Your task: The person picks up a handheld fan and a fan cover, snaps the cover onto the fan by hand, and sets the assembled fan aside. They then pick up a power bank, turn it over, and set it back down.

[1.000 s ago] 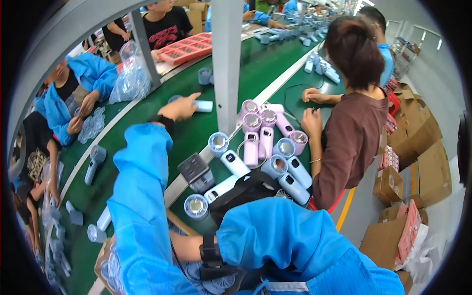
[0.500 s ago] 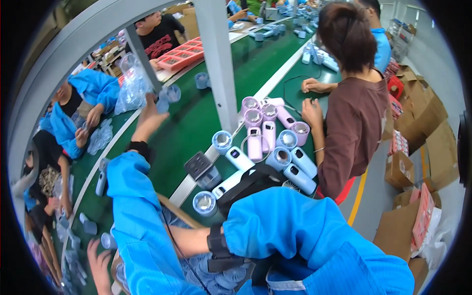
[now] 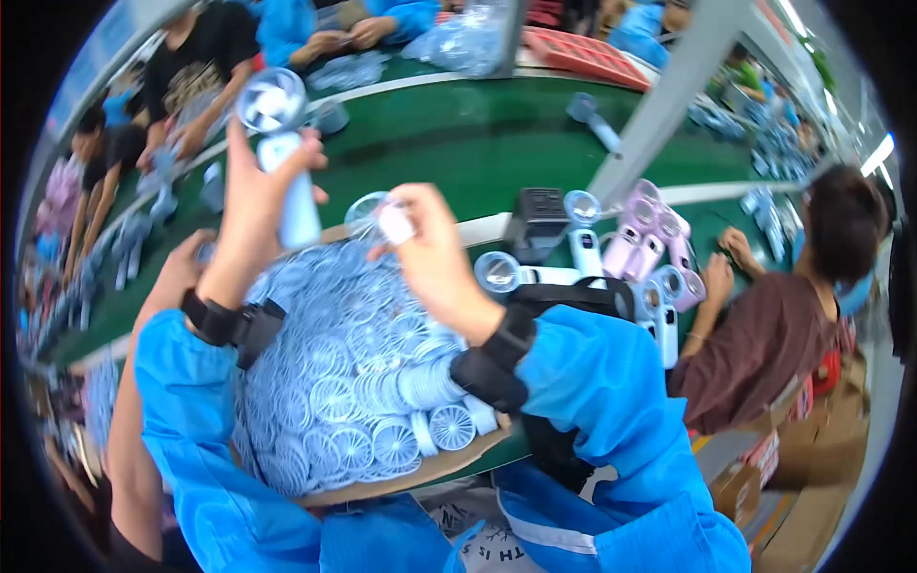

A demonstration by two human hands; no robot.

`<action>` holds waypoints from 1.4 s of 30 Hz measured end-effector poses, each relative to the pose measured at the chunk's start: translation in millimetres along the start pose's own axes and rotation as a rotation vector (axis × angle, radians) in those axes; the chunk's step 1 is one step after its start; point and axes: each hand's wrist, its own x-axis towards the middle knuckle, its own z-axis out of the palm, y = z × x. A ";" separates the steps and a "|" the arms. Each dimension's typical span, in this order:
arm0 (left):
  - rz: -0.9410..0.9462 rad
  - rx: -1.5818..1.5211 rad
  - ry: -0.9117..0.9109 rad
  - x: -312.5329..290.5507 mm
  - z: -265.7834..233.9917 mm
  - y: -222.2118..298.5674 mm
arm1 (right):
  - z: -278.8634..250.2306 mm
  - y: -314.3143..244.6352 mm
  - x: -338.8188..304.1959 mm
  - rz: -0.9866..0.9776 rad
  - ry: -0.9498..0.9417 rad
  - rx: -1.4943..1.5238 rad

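My left hand (image 3: 250, 196) is closed around the handle of a light blue handheld fan (image 3: 291, 201), its round head tilted up with the blades showing. My right hand (image 3: 435, 253) pinches a round, pale blue fan grille (image 3: 366, 215) at its edge; a small white patch at the fingertips is too blurred to name. Below both hands lies a cardboard box (image 3: 382, 484) filled with a heap of round, spoked, pale blue grilles (image 3: 334, 399), some of them stacked in rows.
A co-worker's bare forearm (image 3: 134, 420) reaches in beside my left arm. Beyond the box runs a green conveyor belt (image 3: 430, 143) with blue fan parts. Blue and lilac fans (image 3: 650, 253) and a dark square device (image 3: 538, 224) stand right of the box. A person in brown (image 3: 764, 353) sits at right.
My view has swung left, bringing the box into full sight. My left hand has drawn back from over the belt with the blue fan. My right hand, hidden before, now shows holding a grille.
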 end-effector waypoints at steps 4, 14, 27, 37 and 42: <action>0.095 -0.079 -0.030 -59.9 -20.9 -27.3 | 14.0 -9.6 -7.5 -0.087 -0.039 0.108; 0.326 -0.058 -0.068 -81.4 -19.5 -42.1 | 17.3 -18.2 -16.9 -0.057 -0.215 -0.003; 0.195 -0.123 -0.187 -76.3 -37.2 -38.7 | -0.1 -35.2 -5.6 0.453 -0.538 0.292; 0.113 -0.198 -0.194 -77.9 -29.3 -37.8 | -5.1 -26.7 -5.9 0.481 -0.529 0.280; -0.085 -0.146 -0.218 -80.5 -20.3 -43.0 | 3.2 -27.7 -7.0 0.046 -0.336 -0.209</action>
